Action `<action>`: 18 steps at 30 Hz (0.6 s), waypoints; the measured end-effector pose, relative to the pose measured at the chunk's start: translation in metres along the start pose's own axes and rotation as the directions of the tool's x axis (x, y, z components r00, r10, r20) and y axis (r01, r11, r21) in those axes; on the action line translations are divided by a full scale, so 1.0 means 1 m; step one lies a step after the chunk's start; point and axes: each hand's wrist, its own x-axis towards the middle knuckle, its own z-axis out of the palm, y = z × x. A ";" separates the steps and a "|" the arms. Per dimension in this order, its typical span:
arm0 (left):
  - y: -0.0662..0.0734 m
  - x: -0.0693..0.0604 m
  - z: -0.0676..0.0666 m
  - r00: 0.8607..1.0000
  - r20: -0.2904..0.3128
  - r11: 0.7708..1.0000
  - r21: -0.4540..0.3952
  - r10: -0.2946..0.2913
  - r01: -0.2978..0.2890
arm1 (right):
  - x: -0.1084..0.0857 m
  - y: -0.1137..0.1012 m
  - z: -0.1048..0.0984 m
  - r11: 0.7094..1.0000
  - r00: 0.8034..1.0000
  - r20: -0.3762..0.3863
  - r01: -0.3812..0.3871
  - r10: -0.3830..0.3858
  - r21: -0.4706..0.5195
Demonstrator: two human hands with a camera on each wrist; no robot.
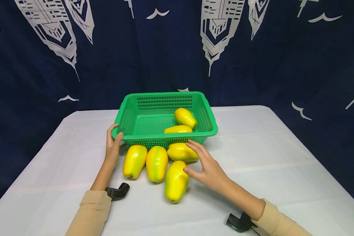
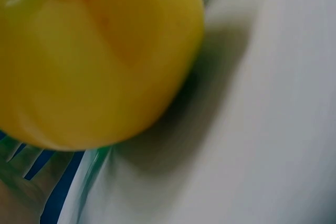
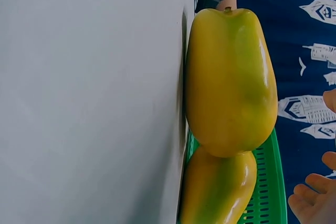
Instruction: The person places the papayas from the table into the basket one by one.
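A green plastic basket [image 1: 162,135] stands at the table's far side with two yellow papayas inside, one farther back [image 1: 185,118] and one by the front wall [image 1: 178,129]. My left hand [image 1: 113,146] grips the basket's front left corner. Outside, a left papaya [image 1: 135,160], a middle papaya [image 1: 157,164] and a sideways papaya [image 1: 181,152] lie along the front wall. Nearer me lies a green-tinged papaya [image 1: 176,182]. Above the right-hand ones, my right hand [image 1: 207,170] hovers with spread fingers, holding nothing; the right wrist view shows its fingers [image 3: 310,195] apart from the fruit.
A white cloth [image 1: 283,170] covers the table. Behind it hangs a dark blue curtain [image 1: 165,49] with white prints. Each wrist wears a black camera, one on the left [image 1: 118,191] and one on the right [image 1: 239,223].
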 end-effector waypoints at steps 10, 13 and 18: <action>-0.003 -0.001 -0.001 1.000 -0.002 1.000 0.003 -0.010 0.010 | -0.004 -0.005 0.002 1.000 0.999 0.054 0.002 -0.002 0.000; -0.002 0.000 -0.001 1.000 0.002 1.000 0.003 -0.007 0.007 | -0.005 -0.007 0.003 1.000 0.998 0.070 0.008 -0.008 0.002; 0.000 0.000 0.000 1.000 0.006 1.000 0.008 0.001 -0.001 | -0.007 -0.008 0.005 1.000 0.993 0.113 0.022 -0.021 -0.007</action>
